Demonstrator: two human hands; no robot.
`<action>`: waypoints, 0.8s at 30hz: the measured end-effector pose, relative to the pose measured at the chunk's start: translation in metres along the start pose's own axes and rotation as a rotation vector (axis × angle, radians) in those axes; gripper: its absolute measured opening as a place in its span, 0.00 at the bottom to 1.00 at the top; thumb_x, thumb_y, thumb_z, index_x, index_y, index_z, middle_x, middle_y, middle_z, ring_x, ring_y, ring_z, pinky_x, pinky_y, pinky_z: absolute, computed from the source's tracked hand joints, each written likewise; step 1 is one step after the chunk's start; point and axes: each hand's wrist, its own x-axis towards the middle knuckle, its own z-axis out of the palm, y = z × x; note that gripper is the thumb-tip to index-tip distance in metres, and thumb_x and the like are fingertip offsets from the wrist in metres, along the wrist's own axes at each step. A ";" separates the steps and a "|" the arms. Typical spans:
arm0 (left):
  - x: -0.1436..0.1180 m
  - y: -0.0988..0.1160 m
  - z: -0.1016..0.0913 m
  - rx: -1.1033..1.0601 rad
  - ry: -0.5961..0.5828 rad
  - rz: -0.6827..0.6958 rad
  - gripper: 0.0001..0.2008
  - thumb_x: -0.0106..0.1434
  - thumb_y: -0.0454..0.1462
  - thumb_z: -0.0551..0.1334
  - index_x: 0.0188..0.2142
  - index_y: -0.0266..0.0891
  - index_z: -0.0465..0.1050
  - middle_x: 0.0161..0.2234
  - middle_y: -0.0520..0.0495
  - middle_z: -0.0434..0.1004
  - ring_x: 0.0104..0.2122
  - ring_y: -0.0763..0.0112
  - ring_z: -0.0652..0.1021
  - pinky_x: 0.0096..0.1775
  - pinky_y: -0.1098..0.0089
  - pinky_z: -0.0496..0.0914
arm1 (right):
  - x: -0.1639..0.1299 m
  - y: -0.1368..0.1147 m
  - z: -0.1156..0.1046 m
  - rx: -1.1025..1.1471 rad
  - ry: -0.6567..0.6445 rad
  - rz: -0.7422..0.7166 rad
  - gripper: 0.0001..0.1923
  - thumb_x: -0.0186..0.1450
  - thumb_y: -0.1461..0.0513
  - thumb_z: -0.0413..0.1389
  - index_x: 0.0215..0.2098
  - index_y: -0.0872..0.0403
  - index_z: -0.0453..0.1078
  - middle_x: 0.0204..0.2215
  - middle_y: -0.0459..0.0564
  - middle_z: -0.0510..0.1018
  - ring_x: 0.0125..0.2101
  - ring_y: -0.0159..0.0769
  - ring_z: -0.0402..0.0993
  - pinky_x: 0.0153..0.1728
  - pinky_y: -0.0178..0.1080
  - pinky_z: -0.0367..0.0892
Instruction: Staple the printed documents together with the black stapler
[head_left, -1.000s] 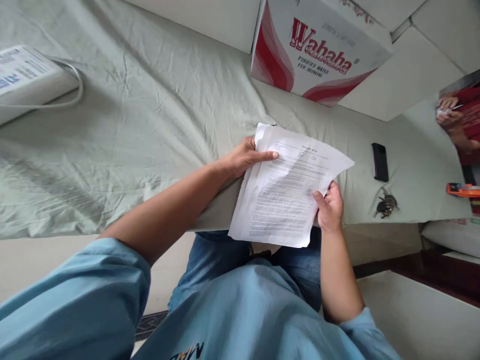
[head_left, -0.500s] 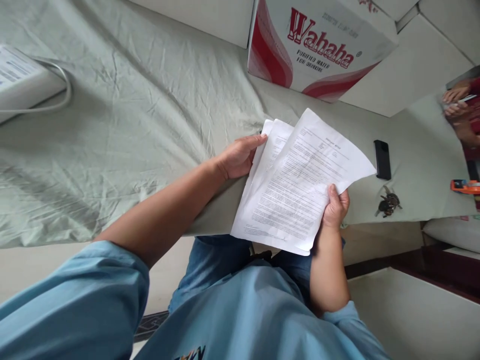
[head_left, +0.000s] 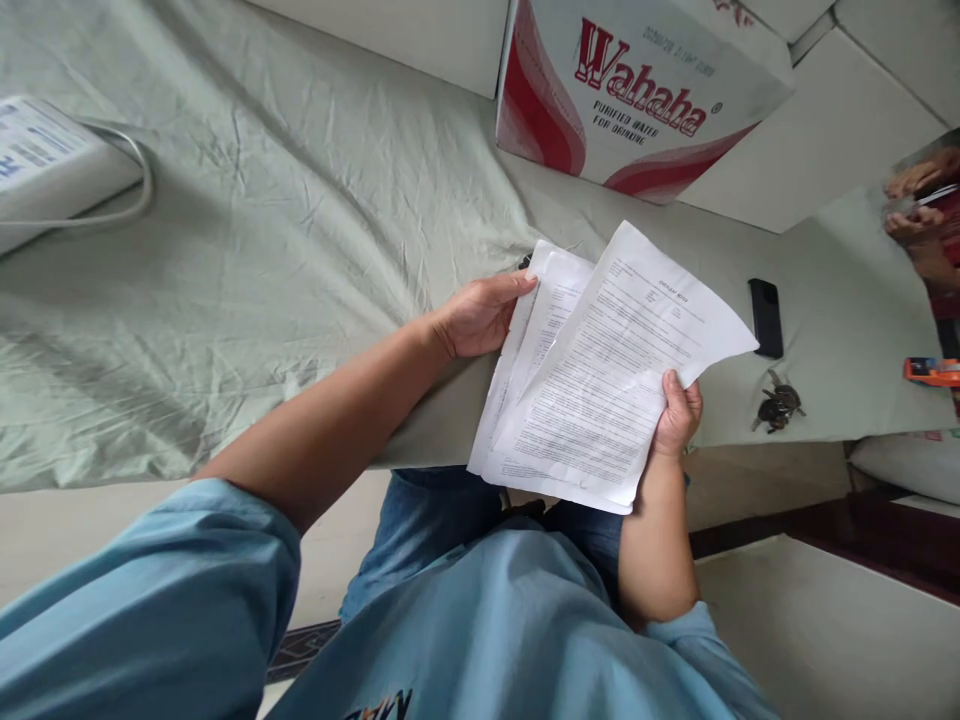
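Note:
Several printed paper sheets [head_left: 592,390] are fanned out between my hands, over the table's front edge and my lap. My left hand [head_left: 487,312] pinches the left sheets near their upper left corner, thumb on top. On the right, my right hand [head_left: 679,412] grips the front sheet by its right edge, thumb on the print and fingers hidden behind. The front sheet overlaps the others, and its upper right corner bends outward. A small black item [head_left: 525,262], partly hidden, shows just behind the sheets' top left corner; I cannot make out what it is.
A green cloth [head_left: 330,190] covers the table. At the back stands a red and white water carton [head_left: 630,110] beside plain white boxes. To the right lie a black phone [head_left: 765,318], keys [head_left: 778,405] and an orange object [head_left: 934,372]. Another person's hands [head_left: 919,200] are far right.
The sheets have shifted slightly to the right and fanned wider, so more of the left sheets shows. Both hands keep their hold.

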 end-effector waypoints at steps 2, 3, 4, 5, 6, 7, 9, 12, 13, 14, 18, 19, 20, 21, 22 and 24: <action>0.001 -0.001 0.001 -0.139 0.000 -0.028 0.21 0.73 0.51 0.70 0.53 0.39 0.82 0.48 0.40 0.91 0.55 0.49 0.89 0.57 0.58 0.84 | 0.001 0.000 0.001 0.004 0.001 -0.016 0.20 0.55 0.52 0.75 0.42 0.54 0.87 0.45 0.52 0.91 0.60 0.50 0.85 0.74 0.58 0.69; 0.001 -0.001 0.001 -0.182 0.009 -0.044 0.20 0.72 0.50 0.71 0.53 0.38 0.82 0.47 0.40 0.91 0.55 0.49 0.88 0.57 0.58 0.83 | 0.001 0.001 0.001 0.002 0.002 -0.023 0.20 0.55 0.52 0.75 0.42 0.54 0.87 0.44 0.52 0.91 0.60 0.50 0.85 0.74 0.58 0.69; 0.001 -0.001 0.001 -0.208 0.021 -0.060 0.19 0.71 0.48 0.72 0.53 0.38 0.82 0.47 0.41 0.91 0.55 0.50 0.88 0.57 0.58 0.83 | 0.002 0.002 0.000 -0.003 0.000 -0.027 0.19 0.55 0.52 0.75 0.41 0.53 0.87 0.43 0.51 0.91 0.59 0.50 0.85 0.74 0.59 0.69; 0.001 -0.001 0.001 -0.221 0.033 -0.071 0.18 0.70 0.47 0.73 0.53 0.38 0.82 0.47 0.41 0.91 0.55 0.50 0.88 0.57 0.58 0.83 | 0.002 0.002 -0.001 -0.007 -0.003 -0.031 0.19 0.55 0.52 0.75 0.41 0.53 0.87 0.42 0.51 0.91 0.58 0.49 0.85 0.74 0.59 0.68; 0.001 0.000 0.002 -0.225 0.045 -0.077 0.18 0.69 0.46 0.74 0.53 0.38 0.82 0.47 0.41 0.91 0.55 0.50 0.88 0.58 0.58 0.83 | 0.003 0.003 -0.002 -0.009 -0.008 -0.035 0.18 0.56 0.52 0.75 0.41 0.53 0.87 0.42 0.50 0.91 0.57 0.48 0.86 0.75 0.58 0.68; 0.001 0.000 0.002 -0.224 0.053 -0.077 0.18 0.68 0.44 0.76 0.53 0.38 0.82 0.47 0.41 0.91 0.54 0.50 0.88 0.57 0.58 0.83 | 0.003 0.004 -0.002 -0.010 -0.016 -0.037 0.18 0.56 0.52 0.75 0.40 0.52 0.87 0.41 0.49 0.91 0.56 0.47 0.86 0.75 0.58 0.68; 0.000 0.000 0.004 -0.215 0.062 -0.071 0.18 0.65 0.42 0.77 0.52 0.38 0.83 0.47 0.41 0.91 0.53 0.51 0.89 0.57 0.59 0.82 | 0.003 0.005 -0.004 -0.011 -0.036 -0.042 0.17 0.57 0.52 0.75 0.40 0.52 0.87 0.40 0.48 0.90 0.54 0.45 0.87 0.75 0.56 0.68; 0.000 0.000 0.006 -0.199 0.072 -0.068 0.17 0.64 0.39 0.78 0.50 0.37 0.84 0.45 0.42 0.91 0.51 0.52 0.90 0.56 0.58 0.82 | 0.002 0.005 -0.003 -0.023 -0.049 -0.053 0.16 0.58 0.52 0.75 0.40 0.52 0.86 0.38 0.47 0.90 0.52 0.45 0.87 0.73 0.55 0.69; 0.000 0.000 0.006 -0.198 0.079 -0.066 0.16 0.64 0.39 0.78 0.49 0.37 0.85 0.44 0.42 0.91 0.49 0.53 0.90 0.55 0.58 0.82 | 0.001 0.005 -0.002 -0.030 -0.047 -0.058 0.17 0.58 0.52 0.75 0.40 0.52 0.86 0.38 0.47 0.89 0.52 0.45 0.87 0.72 0.55 0.70; 0.000 -0.001 0.007 -0.200 0.085 -0.062 0.15 0.64 0.39 0.78 0.48 0.37 0.85 0.43 0.43 0.91 0.48 0.54 0.90 0.55 0.59 0.83 | 0.001 0.005 -0.001 -0.038 -0.044 -0.064 0.17 0.58 0.52 0.74 0.40 0.53 0.86 0.37 0.48 0.89 0.51 0.44 0.87 0.70 0.54 0.71; 0.000 0.000 0.008 -0.228 0.116 -0.054 0.12 0.65 0.38 0.76 0.47 0.37 0.85 0.40 0.43 0.91 0.45 0.55 0.90 0.51 0.60 0.83 | 0.003 0.006 0.005 -0.062 -0.016 -0.110 0.16 0.58 0.52 0.73 0.39 0.52 0.83 0.36 0.46 0.87 0.46 0.41 0.85 0.62 0.49 0.77; 0.000 0.001 0.008 -0.238 0.126 -0.054 0.11 0.65 0.37 0.76 0.47 0.38 0.84 0.40 0.44 0.91 0.44 0.56 0.90 0.51 0.60 0.84 | 0.004 0.006 0.006 -0.065 0.002 -0.124 0.15 0.58 0.52 0.73 0.36 0.52 0.81 0.35 0.45 0.86 0.44 0.39 0.84 0.58 0.47 0.78; 0.000 0.001 0.008 -0.248 0.139 -0.054 0.11 0.66 0.37 0.75 0.46 0.38 0.84 0.40 0.44 0.91 0.43 0.57 0.90 0.50 0.61 0.84 | 0.006 0.006 0.006 -0.064 0.023 -0.139 0.14 0.58 0.52 0.73 0.33 0.51 0.79 0.34 0.44 0.84 0.41 0.37 0.82 0.54 0.45 0.79; 0.000 0.002 0.008 -0.258 0.152 -0.053 0.10 0.66 0.36 0.75 0.46 0.38 0.84 0.39 0.45 0.91 0.41 0.58 0.90 0.49 0.61 0.84 | 0.008 0.006 0.006 -0.060 0.041 -0.151 0.15 0.58 0.51 0.73 0.30 0.51 0.76 0.31 0.43 0.82 0.39 0.36 0.81 0.51 0.43 0.79; 0.001 0.002 0.008 -0.268 0.166 -0.053 0.09 0.66 0.36 0.75 0.46 0.38 0.84 0.39 0.45 0.91 0.41 0.59 0.90 0.48 0.62 0.84 | 0.009 0.005 0.004 -0.057 0.052 -0.161 0.16 0.58 0.51 0.73 0.28 0.51 0.74 0.30 0.42 0.81 0.37 0.35 0.79 0.48 0.41 0.79; 0.001 0.002 0.008 -0.283 0.190 -0.057 0.09 0.66 0.36 0.74 0.46 0.39 0.83 0.39 0.46 0.91 0.39 0.60 0.90 0.46 0.63 0.84 | 0.012 0.002 0.001 -0.061 0.045 -0.174 0.18 0.57 0.51 0.73 0.26 0.51 0.72 0.28 0.41 0.78 0.34 0.33 0.77 0.45 0.40 0.77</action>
